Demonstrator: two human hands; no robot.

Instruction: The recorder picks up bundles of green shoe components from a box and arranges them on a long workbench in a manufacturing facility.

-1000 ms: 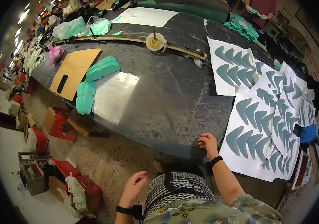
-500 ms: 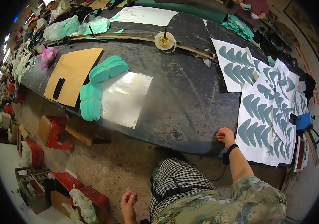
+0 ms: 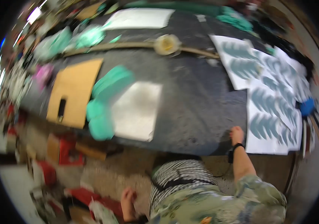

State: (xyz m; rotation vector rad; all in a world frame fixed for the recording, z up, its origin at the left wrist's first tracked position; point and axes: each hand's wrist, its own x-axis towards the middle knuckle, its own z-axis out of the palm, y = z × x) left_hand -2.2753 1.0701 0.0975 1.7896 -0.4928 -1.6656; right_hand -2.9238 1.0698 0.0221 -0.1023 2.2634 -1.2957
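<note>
The left hand [image 3: 128, 196] is hanging below the table edge, well to the left of the crescent sheets [image 3: 271, 115] and nearer the body; its fingers are looking bent and no object is showing in them, but blur is hiding whether they are meeting. The right hand [image 3: 237, 133] is the nearer one, hovering or resting over the table's near edge, just left of the crescent sheets' front corner. Its fingers are bending inward with nothing visible between them; I cannot tell whether they are closed or touching the table.

So the crescent sheets are lying directly to the right of the right hand, overlapping one another, their spread running lengthwise away from the body and leaning left at its far end.

The dark table [image 3: 200, 112] is stretching left of the crescent sheets, leaving a bare stretch beside them. Beyond that stretch, still leftward of them, a pale panel [image 3: 139, 112], green pad stacks [image 3: 112, 82] and a cardboard piece [image 3: 75, 86] are lying. A blue object [image 3: 307, 107] is standing just right of the sheets. Farther off, a spool [image 3: 167, 44] is sitting on a long strip [image 3: 111, 45] left of the sheets' far end, and a green heap [image 3: 236, 19] is lying beyond them.
</note>
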